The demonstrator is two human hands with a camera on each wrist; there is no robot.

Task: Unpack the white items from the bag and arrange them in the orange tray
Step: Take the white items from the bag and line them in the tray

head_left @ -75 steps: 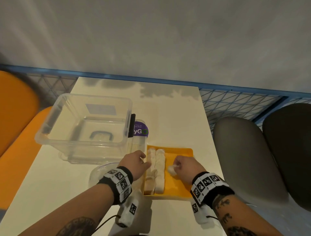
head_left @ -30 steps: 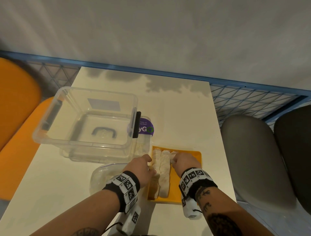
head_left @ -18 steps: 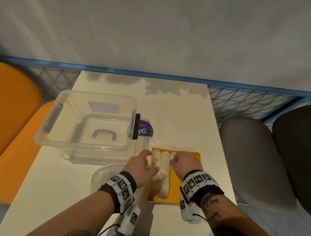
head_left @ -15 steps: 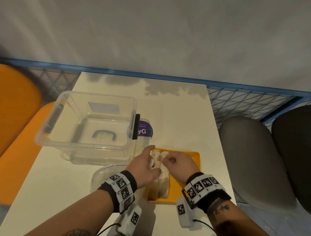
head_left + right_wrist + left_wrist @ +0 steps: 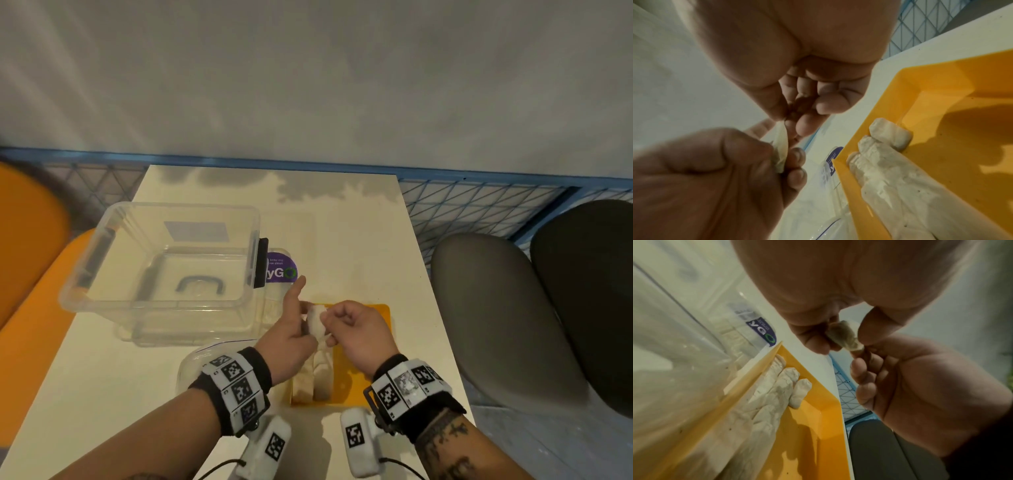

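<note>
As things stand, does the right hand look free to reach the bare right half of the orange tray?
Probably yes: the right hand hovers above the orange tray, pinching a white piece with the left hand. Rows of white items fill only the tray's left side.

Looking like a canteen or casual seating area rather than a home: pale laminate table [image 5: 359, 240] standing against a plain grey wall [image 5: 308, 75], blue wire-mesh panel [image 5: 479, 212] running behind it, moulded orange seats [image 5: 30, 246] flanking the left, grey and black chairs [image 5: 496, 308] sitting at the right.
</note>
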